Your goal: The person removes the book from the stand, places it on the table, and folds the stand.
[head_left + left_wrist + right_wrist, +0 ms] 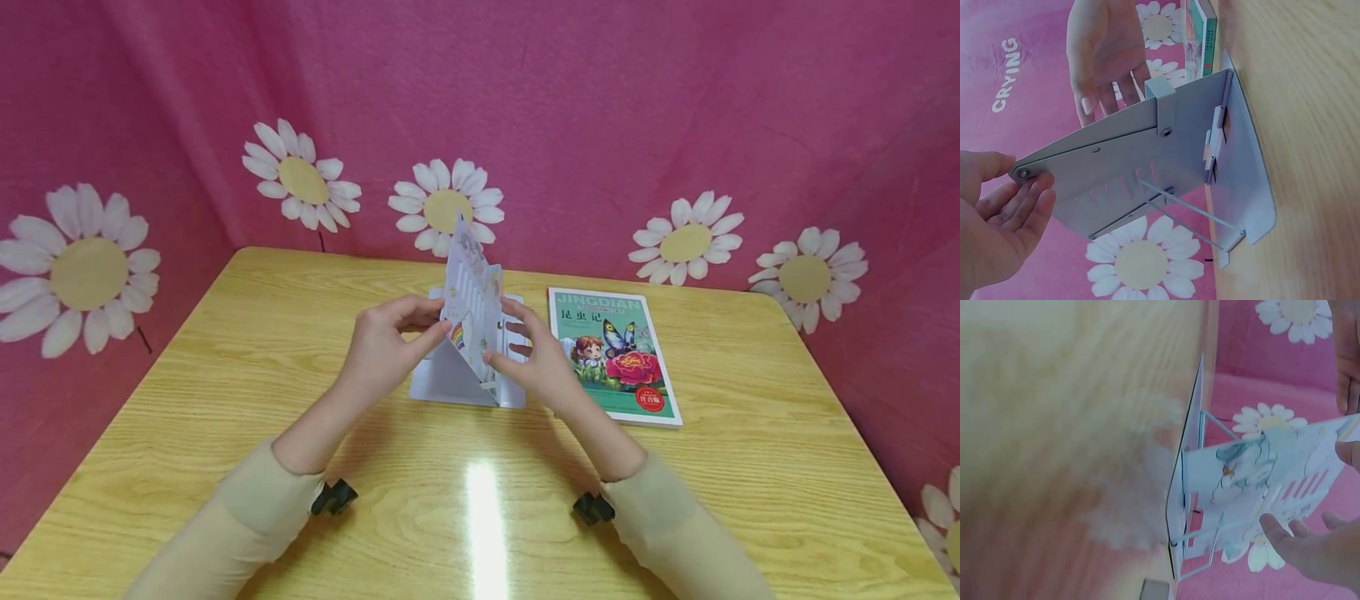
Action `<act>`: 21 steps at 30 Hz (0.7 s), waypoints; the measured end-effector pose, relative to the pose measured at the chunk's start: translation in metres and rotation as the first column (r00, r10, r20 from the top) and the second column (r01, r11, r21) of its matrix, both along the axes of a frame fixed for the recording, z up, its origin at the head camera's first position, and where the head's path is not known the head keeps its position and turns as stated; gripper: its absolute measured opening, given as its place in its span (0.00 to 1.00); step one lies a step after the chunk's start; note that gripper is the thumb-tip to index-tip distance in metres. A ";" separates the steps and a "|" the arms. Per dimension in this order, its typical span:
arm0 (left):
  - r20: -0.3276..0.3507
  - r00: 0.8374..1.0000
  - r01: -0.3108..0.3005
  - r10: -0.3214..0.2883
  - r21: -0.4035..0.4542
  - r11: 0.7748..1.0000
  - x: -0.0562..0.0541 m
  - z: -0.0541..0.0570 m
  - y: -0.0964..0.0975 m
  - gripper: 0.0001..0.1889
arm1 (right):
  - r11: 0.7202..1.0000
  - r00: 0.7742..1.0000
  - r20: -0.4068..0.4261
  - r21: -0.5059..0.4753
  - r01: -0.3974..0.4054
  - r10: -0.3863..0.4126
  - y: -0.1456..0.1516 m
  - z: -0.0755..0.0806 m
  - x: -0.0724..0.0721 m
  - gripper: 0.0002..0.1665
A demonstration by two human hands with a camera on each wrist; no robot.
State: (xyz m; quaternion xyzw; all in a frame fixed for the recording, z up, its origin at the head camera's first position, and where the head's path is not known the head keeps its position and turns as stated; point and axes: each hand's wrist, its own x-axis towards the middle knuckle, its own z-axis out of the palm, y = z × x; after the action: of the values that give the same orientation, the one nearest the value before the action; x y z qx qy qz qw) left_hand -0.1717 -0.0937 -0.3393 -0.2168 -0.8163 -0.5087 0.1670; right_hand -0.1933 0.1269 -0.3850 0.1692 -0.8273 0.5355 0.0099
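A light metal book stand (471, 304), printed with a rainbow and small pictures, stands on the table with its slotted panel tilted up from a flat base (446, 382). My left hand (384, 346) pinches a corner of the panel between thumb and fingers. On the other side, my right hand (542, 360) is held beside the panel, its fingers spread and fairly straight, fingertips right at the printed face. From behind, the left wrist view shows a wire support leg (1191, 209) between panel and base, and a bracket (1161, 103) on the panel's edge.
A green-covered children's book (615, 358) lies flat on the wooden table (225, 375), to the right of the stand. Pink cloth (525, 83) with large white flowers hangs behind the table and at its sides. A bright reflection crosses the near tabletop.
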 end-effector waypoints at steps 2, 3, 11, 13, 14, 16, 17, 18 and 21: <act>-0.018 1.000 0.004 -0.005 -0.019 1.000 -0.001 0.001 0.001 0.13 | 1.000 1.000 -0.006 -0.013 -0.007 0.007 -0.002 -0.001 0.004 0.44; -0.026 1.000 0.007 -0.008 -0.027 1.000 -0.001 0.002 0.002 0.13 | 1.000 1.000 -0.004 -0.023 -0.010 0.010 -0.003 -0.001 0.006 0.45; -0.055 0.998 0.037 -0.043 -0.111 0.993 -0.003 0.010 0.007 0.12 | 0.998 0.999 0.030 -0.055 -0.019 0.021 -0.006 -0.006 0.012 0.47; -0.062 0.997 0.043 -0.052 -0.131 0.990 -0.004 0.013 0.009 0.12 | 0.998 0.999 0.035 -0.055 -0.021 0.023 -0.006 -0.006 0.013 0.47; -0.066 0.996 0.044 -0.054 -0.142 0.989 -0.004 0.014 0.010 0.12 | 0.998 0.999 0.040 -0.055 -0.021 0.024 -0.007 -0.006 0.013 0.47; -0.071 0.996 0.050 -0.061 -0.153 0.987 -0.005 0.015 0.012 0.11 | 0.998 0.998 0.054 -0.058 -0.024 0.027 -0.007 -0.006 0.014 0.47; -0.070 0.995 0.055 -0.067 -0.156 0.986 -0.006 0.016 0.013 0.11 | 0.998 0.998 0.063 -0.062 -0.025 0.028 -0.006 -0.005 0.014 0.47; -0.071 0.995 0.058 -0.070 -0.162 0.985 -0.006 0.016 0.014 0.11 | 0.997 0.997 0.067 -0.067 -0.026 0.031 -0.006 -0.005 0.014 0.47; -0.069 0.994 0.074 -0.088 -0.181 0.981 -0.008 0.018 0.018 0.13 | 0.997 0.997 0.068 -0.075 -0.031 0.036 -0.006 -0.005 0.015 0.46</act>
State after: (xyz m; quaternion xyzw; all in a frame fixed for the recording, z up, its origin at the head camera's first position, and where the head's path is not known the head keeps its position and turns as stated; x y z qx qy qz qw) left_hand -0.1798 -0.0760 -0.3212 -0.2834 -0.8418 -0.4315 0.1575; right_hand -0.1783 0.1210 -0.3897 0.1639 -0.8037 0.5716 -0.0216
